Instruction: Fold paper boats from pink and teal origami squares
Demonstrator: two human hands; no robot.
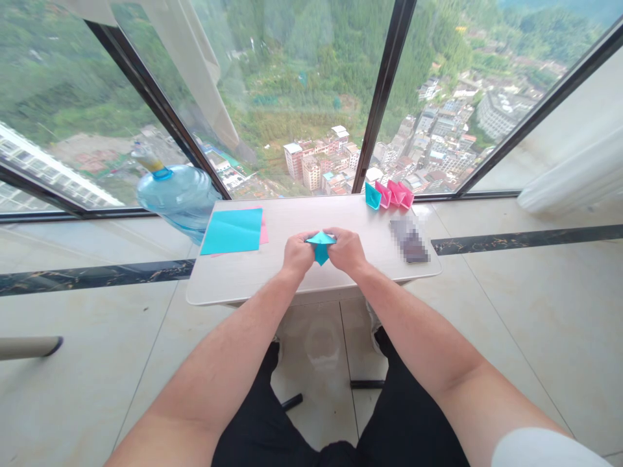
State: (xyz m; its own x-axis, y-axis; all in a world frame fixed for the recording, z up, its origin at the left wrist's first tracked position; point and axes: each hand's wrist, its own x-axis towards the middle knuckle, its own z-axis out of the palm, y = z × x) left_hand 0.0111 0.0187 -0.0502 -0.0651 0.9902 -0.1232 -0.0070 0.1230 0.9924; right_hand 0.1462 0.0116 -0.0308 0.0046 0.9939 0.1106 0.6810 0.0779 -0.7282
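Note:
A small folded piece of blue paper (320,247) is pinched between both my hands above the middle of a small pale table (233,279). My left hand (298,252) grips its left side with fingers closed. On the right side, my right hand (346,250) is closed on it too. A stack of flat paper sheets (232,231), blue on top of pink, lies on the table to the left. Folded paper pieces, one blue (372,196) and several pink (395,194), stand in a row at the table's far right edge.
A dark blurred flat object (409,239) lies on the table's right side. A large blue water bottle (179,196) stands on the floor by the window, left of the table. Full-height windows with dark frames (384,84) rise just behind the table. Tiled floor surrounds it.

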